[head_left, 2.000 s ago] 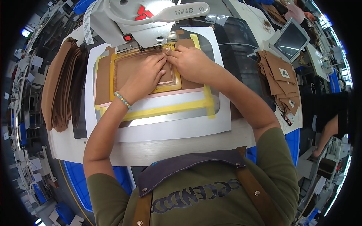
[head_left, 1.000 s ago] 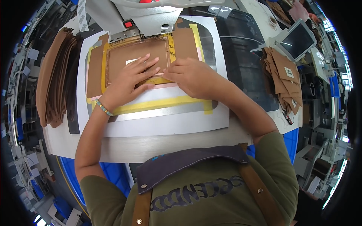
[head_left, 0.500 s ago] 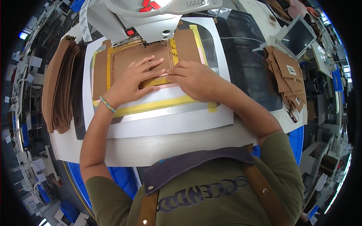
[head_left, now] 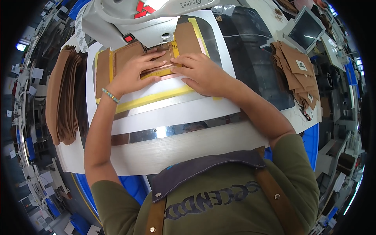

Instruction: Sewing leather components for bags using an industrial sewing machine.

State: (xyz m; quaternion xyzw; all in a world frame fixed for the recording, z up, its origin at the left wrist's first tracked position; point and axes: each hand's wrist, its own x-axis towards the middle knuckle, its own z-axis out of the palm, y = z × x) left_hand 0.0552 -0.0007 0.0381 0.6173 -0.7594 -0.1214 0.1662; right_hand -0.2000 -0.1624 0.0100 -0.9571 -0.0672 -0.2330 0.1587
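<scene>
Bright, glare on metal strip [head_left: 166, 132], warped edges

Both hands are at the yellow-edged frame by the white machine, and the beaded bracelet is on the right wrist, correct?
Not quite: the head view shows the beaded bracelet on the left wrist. The left hand and right hand are at the yellow-edged frame by the white machine.

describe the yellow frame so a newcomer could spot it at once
Find the white machine at the top. Below its head, the golden-yellow frame lies on brown material, partly under the left hand. Its colour is deeper than the pale tape farther out.
</scene>
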